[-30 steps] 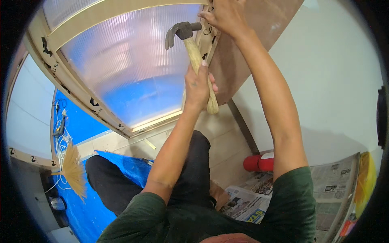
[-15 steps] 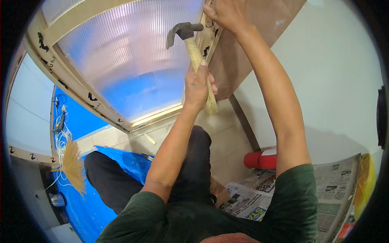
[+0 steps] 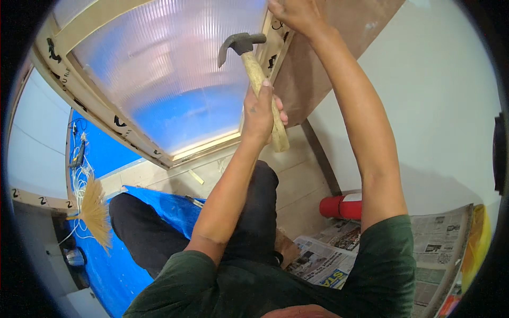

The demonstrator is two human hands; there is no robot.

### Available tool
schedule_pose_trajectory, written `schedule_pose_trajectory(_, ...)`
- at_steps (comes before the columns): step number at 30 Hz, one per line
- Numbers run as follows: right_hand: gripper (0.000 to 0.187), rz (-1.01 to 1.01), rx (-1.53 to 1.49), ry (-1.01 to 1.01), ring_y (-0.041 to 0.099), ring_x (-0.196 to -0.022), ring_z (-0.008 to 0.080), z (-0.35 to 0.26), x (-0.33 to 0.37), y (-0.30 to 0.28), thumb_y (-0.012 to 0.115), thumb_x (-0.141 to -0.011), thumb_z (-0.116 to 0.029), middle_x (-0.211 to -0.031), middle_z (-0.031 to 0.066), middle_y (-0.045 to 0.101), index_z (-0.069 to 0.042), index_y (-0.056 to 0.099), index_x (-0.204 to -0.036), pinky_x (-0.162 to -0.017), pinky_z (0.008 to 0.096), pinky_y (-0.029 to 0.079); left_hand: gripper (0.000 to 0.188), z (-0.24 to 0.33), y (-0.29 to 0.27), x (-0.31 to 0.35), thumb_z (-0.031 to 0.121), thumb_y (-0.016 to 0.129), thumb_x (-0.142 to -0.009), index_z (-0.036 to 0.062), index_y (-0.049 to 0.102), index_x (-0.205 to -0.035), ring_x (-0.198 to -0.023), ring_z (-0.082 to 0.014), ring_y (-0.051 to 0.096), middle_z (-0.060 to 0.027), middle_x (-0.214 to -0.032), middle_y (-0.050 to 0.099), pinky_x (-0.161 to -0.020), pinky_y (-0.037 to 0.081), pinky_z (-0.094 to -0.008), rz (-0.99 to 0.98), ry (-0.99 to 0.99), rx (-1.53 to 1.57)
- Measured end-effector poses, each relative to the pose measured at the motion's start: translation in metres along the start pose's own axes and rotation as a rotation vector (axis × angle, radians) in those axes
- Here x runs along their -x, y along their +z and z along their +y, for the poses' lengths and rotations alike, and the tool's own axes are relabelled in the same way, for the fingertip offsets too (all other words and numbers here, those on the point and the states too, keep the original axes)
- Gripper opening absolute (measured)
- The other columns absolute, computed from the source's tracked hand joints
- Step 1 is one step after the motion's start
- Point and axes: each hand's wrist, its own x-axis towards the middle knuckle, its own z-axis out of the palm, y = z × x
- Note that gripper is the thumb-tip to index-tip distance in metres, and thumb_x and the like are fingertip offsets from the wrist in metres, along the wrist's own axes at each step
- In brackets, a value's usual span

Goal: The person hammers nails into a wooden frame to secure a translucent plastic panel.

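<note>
My left hand (image 3: 259,114) is wrapped round the pale wooden handle of a claw hammer (image 3: 259,69). The hammer's dark metal head is uppermost, its claw toward the left and its striking face toward the right, by the frame's edge stile. Behind it stands a wood-framed panel (image 3: 180,69) with a ribbed translucent sheet. At the top edge of the picture, my right hand (image 3: 301,17) is raised beside the panel's right stile. Its fingers look bent together, but they are partly cut off, and whatever they hold is hidden.
A brown board (image 3: 339,47) leans behind the panel, against a white wall (image 3: 429,95). A red cylinder (image 3: 342,207) lies near newspapers (image 3: 323,259) on the right. To the left are a straw broom (image 3: 94,214), white cords and a blue tarp (image 3: 114,275). My bent legs are in front.
The hammer and my left hand have shifted very slightly down and right. My right hand stays by the stile, nearly unmoved.
</note>
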Motion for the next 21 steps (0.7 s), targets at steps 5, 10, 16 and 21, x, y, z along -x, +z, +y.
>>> schedule_pose_trajectory(5,0.086,-0.034,0.02,0.0,0.038,-0.136,0.0367,-0.003,0.001,-0.002,0.082,-0.072,-0.016,-0.139,0.0176,0.036,-0.008,0.036,-0.145,-0.113,0.0601,0.028,0.04,-0.002,-0.003,0.0,0.047,0.048,-0.107,0.0075,0.047,-0.108,-0.047,-0.0173,0.058,-0.0056,-0.072,0.056,-0.041,0.051,-0.0318,-0.014,-0.029,0.017)
schedule_pose_trajectory(10,0.092,-0.029,0.048,0.003,0.035,-0.138,0.0369,-0.003,0.005,0.001,0.086,-0.071,-0.017,-0.14,0.0184,0.035,-0.008,0.034,-0.147,-0.113,0.0604,0.027,0.04,-0.005,-0.002,0.004,0.046,0.048,-0.108,0.0068,0.047,-0.109,-0.046,-0.0174,0.058,-0.0059,-0.072,0.056,-0.04,0.051,-0.0319,0.007,-0.041,0.032)
schedule_pose_trajectory(16,0.093,-0.018,0.018,0.03,0.033,-0.14,0.0377,-0.008,0.007,0.001,0.08,-0.07,-0.016,-0.142,0.0202,0.033,-0.006,0.032,-0.15,-0.114,0.0604,0.027,0.04,-0.009,-0.011,0.007,0.046,0.047,-0.108,0.0068,0.047,-0.107,-0.046,-0.0181,0.057,-0.0059,-0.072,0.056,-0.04,0.05,-0.0323,0.027,-0.064,0.048)
schedule_pose_trajectory(21,0.092,0.006,0.011,0.037,0.033,-0.14,0.0385,-0.007,0.009,0.005,0.077,-0.07,-0.016,-0.144,0.0207,0.033,-0.006,0.033,-0.15,-0.114,0.0599,0.026,0.04,-0.012,-0.013,0.011,0.047,0.048,-0.107,0.0068,0.048,-0.107,-0.046,-0.0181,0.057,-0.0061,-0.072,0.056,-0.041,0.049,-0.0323,0.048,-0.094,0.057)
